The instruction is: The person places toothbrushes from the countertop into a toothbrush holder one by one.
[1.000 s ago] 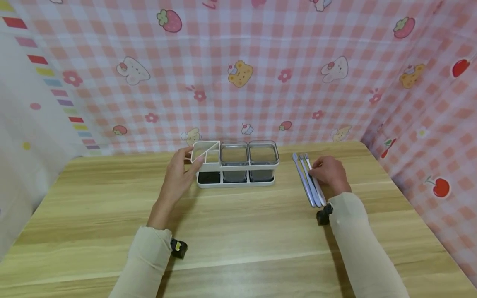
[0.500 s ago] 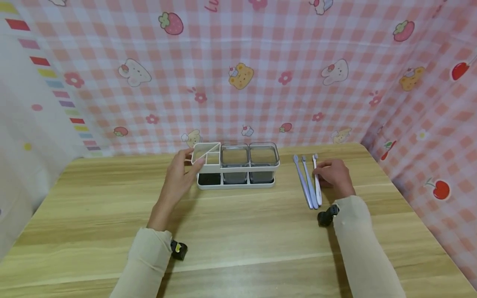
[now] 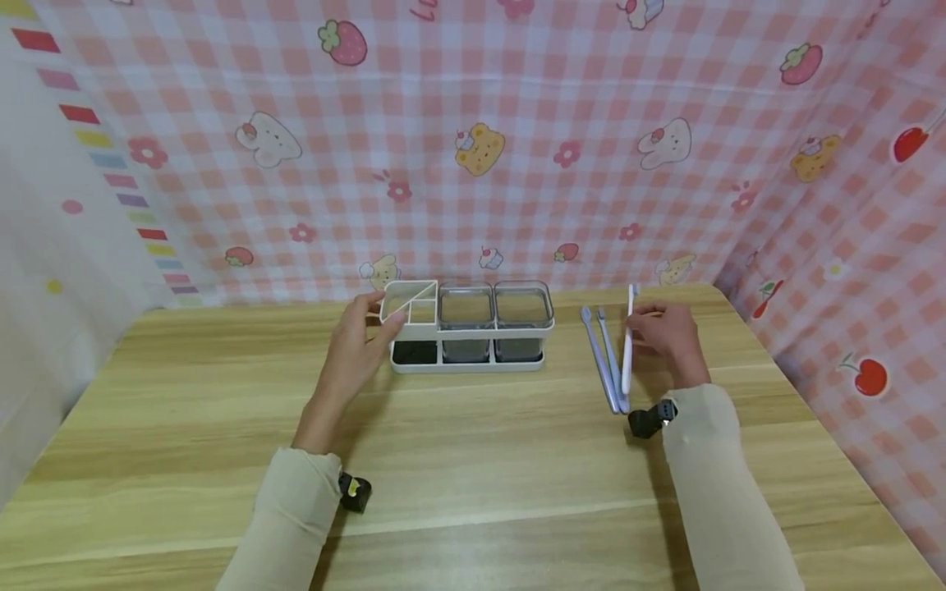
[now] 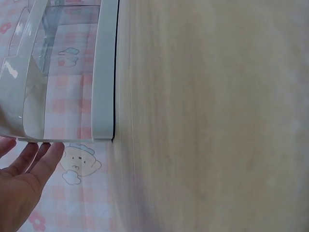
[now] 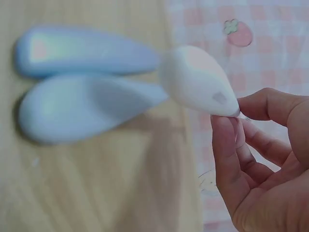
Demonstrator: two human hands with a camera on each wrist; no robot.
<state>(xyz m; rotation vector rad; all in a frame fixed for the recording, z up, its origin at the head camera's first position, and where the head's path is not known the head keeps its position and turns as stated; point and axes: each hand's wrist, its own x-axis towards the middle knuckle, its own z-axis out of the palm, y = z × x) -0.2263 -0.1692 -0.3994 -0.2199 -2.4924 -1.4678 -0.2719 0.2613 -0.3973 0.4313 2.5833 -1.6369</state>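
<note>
In the head view my left hand (image 3: 351, 357) holds the left end of a white toothbrush holder (image 3: 473, 334), thumb at the front and fingers at the side. The left wrist view shows those fingers (image 4: 46, 162) touching its end wall. My right hand (image 3: 668, 336) pinches a white toothbrush (image 3: 627, 353) between thumb and fingertips, raised off the table with its head pointing away. Just left of it lie two bluish-purple toothbrushes (image 3: 600, 361), side by side. In the right wrist view the white handle end (image 5: 195, 79) is near and the bluish handles (image 5: 82, 104) are blurred.
Two clear grey cups (image 3: 466, 308) stand in the holder's middle and right slots. Its left part has a divided top (image 3: 423, 302). A checked pink cloth (image 3: 473, 205) hangs behind and right of the wooden table (image 3: 473, 476).
My right hand has drawn the white toothbrush away from the other two and lifted it off the table. The left hand and the holder stay in place.
</note>
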